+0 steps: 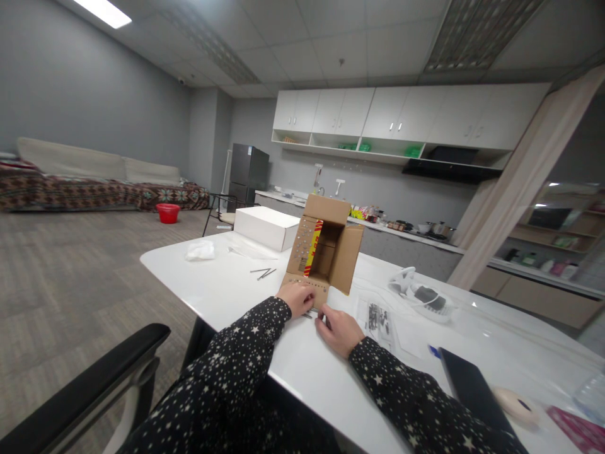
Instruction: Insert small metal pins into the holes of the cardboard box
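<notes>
An open cardboard box (325,251) lay on its side near the front edge of a white table (227,284), its mouth turned toward the wearer and its flaps spread — one up, one out to the right, one flat on the tabletop. A red-and-yellow strip ran down the left flap. The left hand (297,297) rested on the lower flap, fingers curled down and pressing on it; whether they pinched anything could not be told. The right hand (339,329) lay just beside it on the table, fingertips bent at a small object at the flap's edge, too small to identify; its grip likewise could not be told. Both arms wore dark, star-patterned sleeves.

Behind the box stood a closed white box (265,227). To its left lay a crumpled white wrapper (200,250), and two thin dark rods (263,272) between that and the cardboard box. Right of the hands lay a printed sheet (378,318), then a clear plastic packet with white and dark parts (420,295). A dark tablet-like slab (467,388) lay at the near right — beside it, a roll of tape (517,407).

A black chair armrest (89,378) showed at lower left. In the background stood a red basin (168,212) on the floor, a patterned sofa (94,189), and white wall cabinets (401,116).
</notes>
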The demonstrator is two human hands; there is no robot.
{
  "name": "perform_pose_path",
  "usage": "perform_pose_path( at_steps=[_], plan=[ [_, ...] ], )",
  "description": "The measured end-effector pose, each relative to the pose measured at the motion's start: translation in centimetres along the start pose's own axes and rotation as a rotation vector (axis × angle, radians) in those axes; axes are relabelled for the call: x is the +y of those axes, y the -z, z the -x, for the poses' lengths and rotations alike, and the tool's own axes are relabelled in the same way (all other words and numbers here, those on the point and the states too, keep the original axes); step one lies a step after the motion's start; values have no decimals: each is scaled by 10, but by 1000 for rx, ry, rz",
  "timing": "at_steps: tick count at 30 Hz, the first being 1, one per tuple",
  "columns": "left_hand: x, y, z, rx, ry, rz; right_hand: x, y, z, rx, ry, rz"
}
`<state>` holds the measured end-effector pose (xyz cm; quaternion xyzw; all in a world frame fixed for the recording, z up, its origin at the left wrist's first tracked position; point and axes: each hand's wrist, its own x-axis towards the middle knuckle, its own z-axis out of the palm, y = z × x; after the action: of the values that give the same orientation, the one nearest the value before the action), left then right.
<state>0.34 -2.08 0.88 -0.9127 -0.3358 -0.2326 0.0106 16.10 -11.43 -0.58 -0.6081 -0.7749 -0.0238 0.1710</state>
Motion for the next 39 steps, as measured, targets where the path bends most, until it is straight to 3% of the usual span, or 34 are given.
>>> perform_pose_path(
  at_steps=[16,39],
  plan=[
    [8,6,6,-67,-107,24,-3,3,0,-12,1,18],
    [8,1,7,-73,-66,-13,-1,1,-1,-26,-7,21]
  ],
)
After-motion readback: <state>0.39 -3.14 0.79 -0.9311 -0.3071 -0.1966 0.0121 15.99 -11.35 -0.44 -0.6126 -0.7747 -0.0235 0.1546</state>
